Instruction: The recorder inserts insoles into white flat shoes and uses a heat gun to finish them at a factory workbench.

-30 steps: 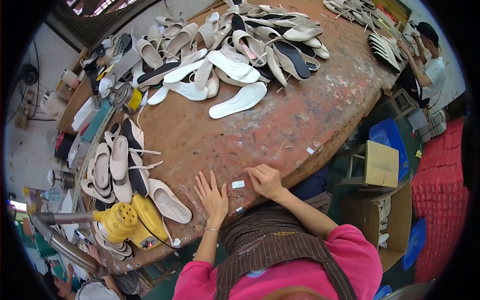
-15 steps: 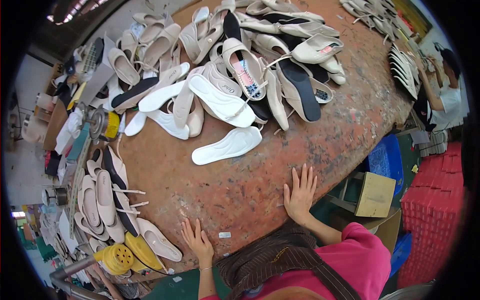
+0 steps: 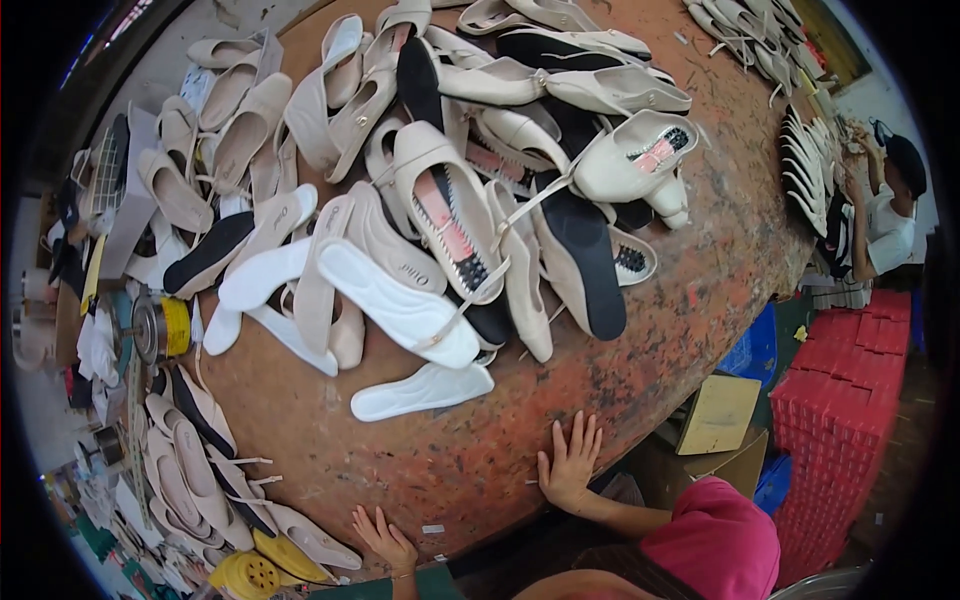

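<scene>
My left hand [image 3: 386,540] lies flat on the worn reddish-brown table [image 3: 330,465], fingers spread and holding nothing. To its left is a cream flat shoe [image 3: 312,537]. My right hand [image 3: 571,464] also rests on the table near its edge, fingers stretched out. Ahead of the hands lies a loose white insole [image 3: 422,391]. Beyond it is a heap of cream strapped shoes, among them one with an open toe bed [image 3: 450,215] showing pink and black inside. Another white insole [image 3: 398,300] lies across the heap. A shoe with a black sole [image 3: 585,265] leans at its right.
More cream shoes [image 3: 190,470] stand at the left by a yellow lamp-like device [image 3: 245,575]. At right are stacked red boxes [image 3: 840,410], a wooden stool [image 3: 718,413] and a blue crate [image 3: 752,350]. A co-worker [image 3: 888,220] handles things at the far right.
The view has shifted, so the shoe heap appears larger and lower, and both hands appear lower in the picture. Both hands stay flat on the table.
</scene>
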A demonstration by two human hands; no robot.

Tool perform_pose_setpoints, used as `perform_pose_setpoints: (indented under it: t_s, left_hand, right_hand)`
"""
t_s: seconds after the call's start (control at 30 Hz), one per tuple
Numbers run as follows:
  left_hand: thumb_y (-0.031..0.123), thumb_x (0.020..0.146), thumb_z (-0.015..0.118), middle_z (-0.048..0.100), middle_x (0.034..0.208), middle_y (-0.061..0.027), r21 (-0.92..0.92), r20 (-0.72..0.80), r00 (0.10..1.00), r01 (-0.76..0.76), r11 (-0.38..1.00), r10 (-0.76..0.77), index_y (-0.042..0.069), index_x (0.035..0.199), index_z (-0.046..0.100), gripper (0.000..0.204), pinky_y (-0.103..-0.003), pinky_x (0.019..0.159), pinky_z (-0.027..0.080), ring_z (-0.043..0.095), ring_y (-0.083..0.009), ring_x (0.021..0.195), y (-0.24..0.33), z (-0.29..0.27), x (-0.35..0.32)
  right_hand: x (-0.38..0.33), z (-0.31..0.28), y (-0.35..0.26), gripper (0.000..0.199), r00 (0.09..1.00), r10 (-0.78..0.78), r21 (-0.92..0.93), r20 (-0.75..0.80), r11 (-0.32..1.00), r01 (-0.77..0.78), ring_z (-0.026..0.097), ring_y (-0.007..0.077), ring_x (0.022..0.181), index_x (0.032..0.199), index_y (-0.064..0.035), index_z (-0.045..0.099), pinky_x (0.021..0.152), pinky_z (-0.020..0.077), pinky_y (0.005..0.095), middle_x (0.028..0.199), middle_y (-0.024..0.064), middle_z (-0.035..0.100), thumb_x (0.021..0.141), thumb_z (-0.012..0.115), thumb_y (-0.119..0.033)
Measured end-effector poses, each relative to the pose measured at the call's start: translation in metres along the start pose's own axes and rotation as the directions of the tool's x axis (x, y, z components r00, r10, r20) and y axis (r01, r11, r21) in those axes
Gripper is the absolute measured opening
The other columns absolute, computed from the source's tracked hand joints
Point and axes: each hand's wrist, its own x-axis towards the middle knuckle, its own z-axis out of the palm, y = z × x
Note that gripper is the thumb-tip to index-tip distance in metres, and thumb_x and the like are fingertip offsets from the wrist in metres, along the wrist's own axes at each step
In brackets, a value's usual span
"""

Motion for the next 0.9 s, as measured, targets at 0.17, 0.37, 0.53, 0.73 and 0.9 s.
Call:
perform_pose_setpoints:
  t_s: [0.17,0.37,0.53,0.73,0.9]
  left_hand:
    - [0.017,0.097,0.037,0.029,0.153,-0.0245,0.015,0.002,1.0,-0.005,1.0,0.005,0.006,0.138,0.046,0.044,-0.059,0.115,0.015,0.025,-0.0457,0.142,-0.001,0.003,-0.001]
    - [0.016,0.096,0.037,0.026,0.154,-0.0255,0.066,0.029,1.0,-0.009,0.998,0.007,0.006,0.141,0.04,0.047,-0.059,0.115,0.015,0.023,-0.0465,0.142,0.0,0.001,0.0]
    - [0.012,0.09,0.043,0.026,0.151,-0.028,0.179,0.07,0.997,-0.034,0.983,0.022,0.002,0.14,0.039,0.051,-0.058,0.113,0.02,0.027,-0.0472,0.138,0.014,-0.01,0.011]
    - [0.001,0.084,0.052,0.048,0.128,-0.0265,0.1,-0.092,0.991,0.105,0.989,-0.096,-0.004,0.135,0.044,0.052,-0.054,0.106,0.03,0.041,-0.0453,0.121,0.099,-0.064,0.136]
    - [-0.005,0.085,0.056,0.049,0.131,-0.0244,-0.062,-0.441,0.844,-0.369,0.927,0.306,-0.005,0.133,0.046,0.049,-0.049,0.103,0.036,0.047,-0.0423,0.12,0.203,-0.114,0.377]
  right_hand:
    - [-0.003,-0.001,0.002,0.065,0.999,0.005,0.032,0.046,0.999,-0.007,0.018,0.056,0.139,0.144,-0.003,0.037,0.111,0.0148,0.0638,0.151,0.0335,0.021,0.089,0.06,-0.029]
    - [-0.003,-0.001,0.005,0.065,0.997,-0.019,0.034,0.08,0.999,0.016,0.017,0.0561,0.139,0.145,-0.0036,0.037,0.111,0.0153,0.0634,0.152,0.0332,0.02,0.09,0.059,-0.03]
    - [0.008,-0.02,0.002,0.065,0.993,-0.021,0.098,0.116,0.995,0.009,0.015,0.0572,0.139,0.147,-0.005,0.036,0.111,0.016,0.0639,0.152,0.0319,0.018,0.091,0.059,-0.029]
    - [0.103,-0.104,0.068,0.034,0.976,-0.218,0.527,-0.022,0.827,0.197,0.054,0.0423,0.114,0.114,-0.0039,0.063,0.102,0.0375,0.0555,0.117,0.021,0.061,0.08,0.06,-0.002]
    - [0.375,-0.202,0.161,0.026,0.813,0.089,0.425,-0.575,0.882,0.204,0.058,0.039,0.103,0.11,0.0005,0.063,0.095,0.0431,0.0457,0.108,0.0195,0.061,0.085,0.057,-0.001]
